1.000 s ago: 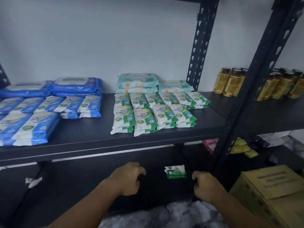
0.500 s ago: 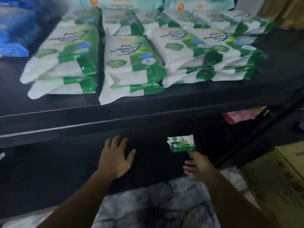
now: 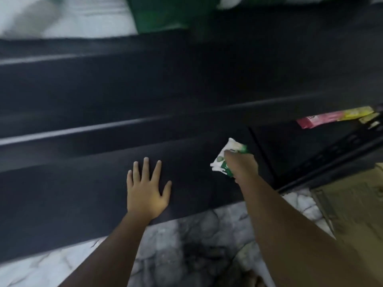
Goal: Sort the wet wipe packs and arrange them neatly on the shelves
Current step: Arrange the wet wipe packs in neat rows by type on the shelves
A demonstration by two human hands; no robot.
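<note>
A small white-and-green wet wipe pack (image 3: pixel 226 155) lies on the black lower shelf (image 3: pixel 83 195), and my right hand (image 3: pixel 241 164) is closed over it, fingers wrapped on its right side. My left hand (image 3: pixel 146 190) rests flat on the same shelf to the left, fingers spread and holding nothing. At the top edge, blurred white-and-green wipe packs (image 3: pixel 161 15) sit on the upper shelf (image 3: pixel 186 83). The picture is smeared by motion.
Pink and yellow packets (image 3: pixel 331 119) lie on the neighbouring shelf at the right. A brown cardboard box (image 3: pixel 352 199) stands on the marble floor (image 3: pixel 192 245) at the lower right, beside a black shelf post (image 3: pixel 331 168).
The view has dropped closer to the lower shelf. My right hand has moved forward onto the small pack and closed on it. My left hand has flattened on the shelf.
</note>
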